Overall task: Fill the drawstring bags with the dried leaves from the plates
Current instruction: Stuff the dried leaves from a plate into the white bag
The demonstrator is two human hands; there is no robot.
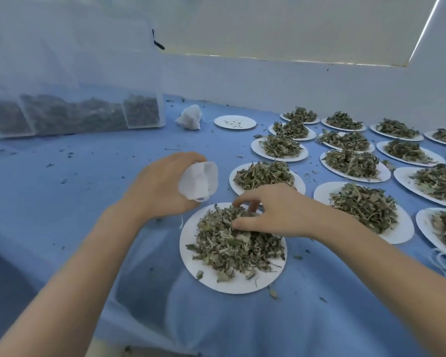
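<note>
Head view shows my right hand (276, 212) curled into the dried leaves (232, 243) on the nearest plate (188, 256), pinching up a tuft. My left hand (162, 186) grips a small white drawstring bag (200, 182) just beyond the plate's far edge, mouth turned toward the pile. That mouth looks narrow, so brittle leaves could spill onto the bench (88, 176) if I overload the pinch. Farther off lie a filled bag (189, 117) and an emptied plate (234, 122).

Blue cloth (75, 202); white plates (191, 243); grey-green dried leaves (232, 248); white drawstring bag (198, 182).
</note>
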